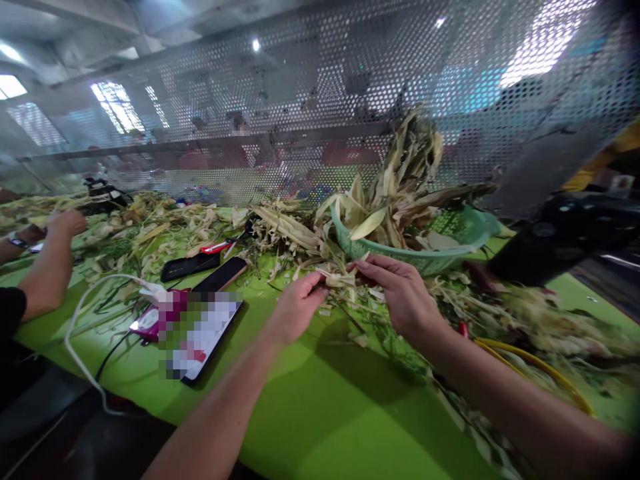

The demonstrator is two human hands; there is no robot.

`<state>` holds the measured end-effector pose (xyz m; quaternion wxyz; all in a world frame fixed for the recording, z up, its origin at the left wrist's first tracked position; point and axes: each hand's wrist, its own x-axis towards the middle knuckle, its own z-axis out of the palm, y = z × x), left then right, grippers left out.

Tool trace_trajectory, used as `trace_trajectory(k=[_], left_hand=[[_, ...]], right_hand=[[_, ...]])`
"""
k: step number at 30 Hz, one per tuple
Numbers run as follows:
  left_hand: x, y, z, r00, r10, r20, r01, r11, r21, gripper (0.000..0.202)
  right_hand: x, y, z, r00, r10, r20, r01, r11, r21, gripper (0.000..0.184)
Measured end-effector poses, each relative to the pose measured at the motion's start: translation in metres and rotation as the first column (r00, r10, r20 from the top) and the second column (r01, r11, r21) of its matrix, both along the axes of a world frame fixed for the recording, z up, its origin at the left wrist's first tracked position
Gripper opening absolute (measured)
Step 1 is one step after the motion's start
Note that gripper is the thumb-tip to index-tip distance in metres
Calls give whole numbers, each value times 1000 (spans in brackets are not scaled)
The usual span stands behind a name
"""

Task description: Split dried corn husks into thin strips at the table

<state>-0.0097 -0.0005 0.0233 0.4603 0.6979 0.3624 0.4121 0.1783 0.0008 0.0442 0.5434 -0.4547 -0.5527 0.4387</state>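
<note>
Between my two hands is a pale strip of dried corn husk [341, 279], held just above the green table [320, 393]. My left hand [299, 303] pinches its left end between thumb and fingers. At the other end, my right hand [397, 290] grips the husk with thumb and forefinger. Right behind them stands a light green plastic basket [420, 257] heaped with dry corn husks [393, 200]. More husk pieces [285, 230] lie piled to the basket's left. Small scraps are scattered under and around my hands.
Left of my left hand lie a lit phone [220, 337], a dark phone [220, 275], a magenta power bank [160, 317] with a white cable [75, 327] and a black case [187, 268]. A co-worker's arms [53, 260] are at far left. A perforated metal screen [300, 100] stands behind.
</note>
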Motion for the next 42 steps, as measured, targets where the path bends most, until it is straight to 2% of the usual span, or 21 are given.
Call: trace_trajectory(k=[4, 8, 14, 19, 21, 24, 26, 28, 31, 34, 36, 42], left_hand=[[1, 1, -2, 995, 44, 93, -41, 999, -33, 27], [1, 1, -1, 990, 108, 92, -98, 990, -101, 29], [2, 0, 1, 980, 135, 145, -105, 974, -198, 27], [-1, 4, -3, 970, 165, 178, -116, 960, -256, 28], [-3, 7, -5, 979, 155, 135, -125, 971, -205, 28], [-6, 8, -5, 985, 167, -36, -168, 985, -25, 24], [-5, 6, -4, 962, 202, -182, -186, 978, 99, 21], [-2, 2, -2, 928, 224, -298, -177, 968, 176, 21], [4, -5, -2, 888, 224, -401, -134, 962, 239, 20], [8, -9, -4, 865, 232, -445, -106, 951, 290, 20], [9, -10, -6, 871, 226, -436, -89, 946, 311, 20], [15, -14, -10, 886, 138, -442, 23, 940, 340, 21]], right_hand=[[1, 0, 2, 992, 122, 39, -120, 992, -50, 25], [-3, -3, 4, 962, 220, 164, -209, 975, -82, 30], [-5, -3, 3, 971, 186, 154, -182, 983, -37, 26], [2, 4, 1, 983, 128, 135, -126, 992, -19, 24], [6, 7, 0, 973, 156, 168, -153, 988, -27, 25], [11, 9, 0, 937, 143, 319, -150, 989, -5, 26], [12, 7, 3, 910, 36, 413, -88, 990, 108, 24], [9, 3, 8, 869, -62, 490, -71, 966, 249, 24], [1, -3, 12, 783, -86, 616, -177, 919, 352, 17], [-5, -5, 9, 742, -80, 665, -230, 903, 364, 7], [-6, -4, 6, 758, -68, 648, -217, 912, 349, 8], [-3, 0, 0, 892, -39, 450, -75, 970, 232, 15]])
